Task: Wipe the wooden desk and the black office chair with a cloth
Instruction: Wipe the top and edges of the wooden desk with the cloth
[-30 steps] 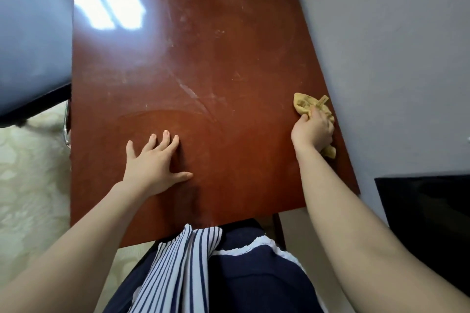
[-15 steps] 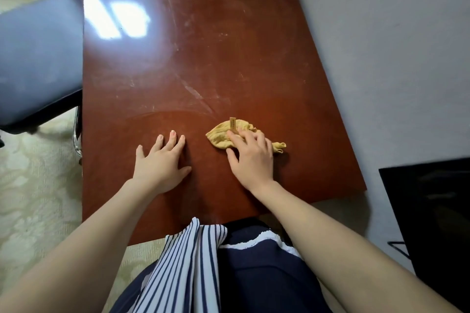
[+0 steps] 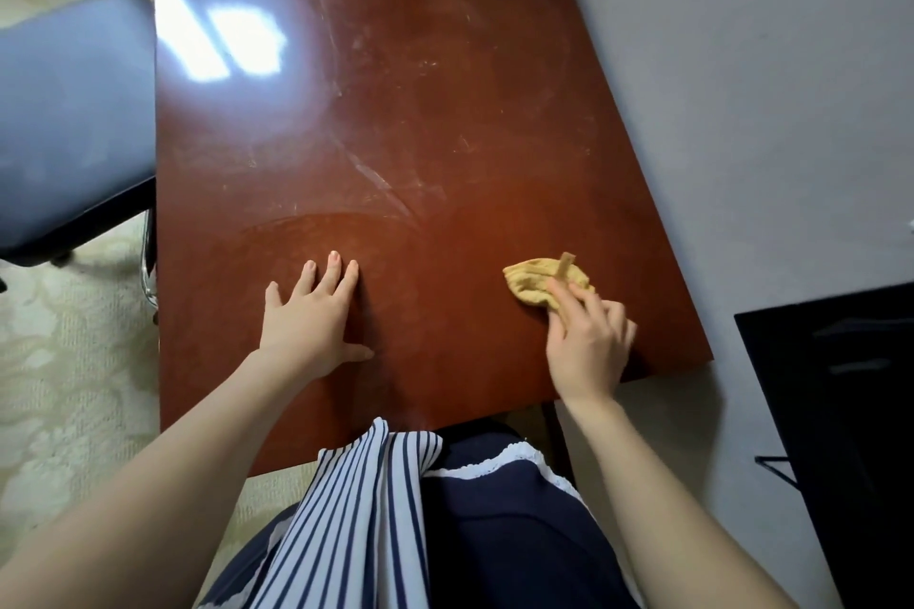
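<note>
Evidently mid-wipe, the right hand (image 3: 586, 341) pressed outstretched fingers on the yellow cloth (image 3: 536, 282) near the right edge of the desk (image 3: 445, 114), left hand (image 3: 311, 317) splayed flat; farther smudges (image 3: 378, 181), then the chair (image 3: 69, 114), seemingly awaited.

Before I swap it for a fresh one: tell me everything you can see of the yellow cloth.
The yellow cloth is a small, soft-looking fabric rag, mustard in colour, crumpled into a flattish wad, with a short brownish tab sticking up from its top. It lies on the reddish-brown wooden desk, toward the near right corner and inside the edges. The right hand presses its near side with fingers laid over it, slightly blurred; the far part shows uncovered. Nothing else touches it.
</note>
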The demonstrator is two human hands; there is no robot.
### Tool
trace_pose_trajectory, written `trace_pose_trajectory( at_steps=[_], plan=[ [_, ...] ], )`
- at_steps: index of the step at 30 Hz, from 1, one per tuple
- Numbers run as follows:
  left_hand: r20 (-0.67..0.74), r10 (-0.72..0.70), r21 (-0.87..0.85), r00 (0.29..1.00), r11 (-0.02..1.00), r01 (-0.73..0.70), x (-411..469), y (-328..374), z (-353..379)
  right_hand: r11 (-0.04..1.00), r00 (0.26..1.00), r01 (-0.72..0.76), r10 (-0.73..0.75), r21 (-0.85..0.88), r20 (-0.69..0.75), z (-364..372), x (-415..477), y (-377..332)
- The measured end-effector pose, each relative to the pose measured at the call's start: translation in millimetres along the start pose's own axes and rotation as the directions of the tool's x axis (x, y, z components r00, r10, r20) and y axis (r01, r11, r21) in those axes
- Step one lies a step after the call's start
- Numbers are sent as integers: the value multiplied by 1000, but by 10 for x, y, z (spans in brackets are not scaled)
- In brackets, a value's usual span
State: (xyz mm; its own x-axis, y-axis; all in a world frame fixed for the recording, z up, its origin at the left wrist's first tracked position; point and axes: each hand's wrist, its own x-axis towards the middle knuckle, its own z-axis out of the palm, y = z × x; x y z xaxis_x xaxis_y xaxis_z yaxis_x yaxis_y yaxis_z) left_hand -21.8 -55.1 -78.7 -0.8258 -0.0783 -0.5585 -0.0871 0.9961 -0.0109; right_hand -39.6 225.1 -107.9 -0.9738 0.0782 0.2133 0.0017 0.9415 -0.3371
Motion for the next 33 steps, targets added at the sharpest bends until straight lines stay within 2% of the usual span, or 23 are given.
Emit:
trace_pose_trajectory(
  at_steps=[7, 13, 16, 20, 24, 28, 33],
  plan=[
    [-3, 7, 23, 1000, 1000, -7, 0, 16, -12, 945, 944, -327, 327, -18, 42, 86, 742, 199],
    [-23, 8, 20, 1000, 1000, -7, -11, 17, 9, 890, 887, -456, 456, -16, 81, 259, 1276, -62],
    [-80, 7, -54, 997, 998, -12, -7, 23, 53, 918, 908, -395, 393, -15, 148, 373, 1374, -282],
    [-200, -25, -153, 979, 988, -6, -92, -18, 144, 971, 942, -238, 238, -31, 238, 526, 1419, -642],
    [-303, -200, -252, 932, 960, 124, -310, -106, 266, 999, 950, -32, 37, -21, 311, 690, 1289, -1078],
    [-249, -373, -303, 894, 907, 294, -489, -261, 381, 995, 937, 89, -96, 34, 337, 797, 1054, -1417],
    [-192, -497, -349, 846, 841, 415, -728, -454, 550, 975, 899, 185, -218, 121, 379, 850, 657, -1782]
  ],
)
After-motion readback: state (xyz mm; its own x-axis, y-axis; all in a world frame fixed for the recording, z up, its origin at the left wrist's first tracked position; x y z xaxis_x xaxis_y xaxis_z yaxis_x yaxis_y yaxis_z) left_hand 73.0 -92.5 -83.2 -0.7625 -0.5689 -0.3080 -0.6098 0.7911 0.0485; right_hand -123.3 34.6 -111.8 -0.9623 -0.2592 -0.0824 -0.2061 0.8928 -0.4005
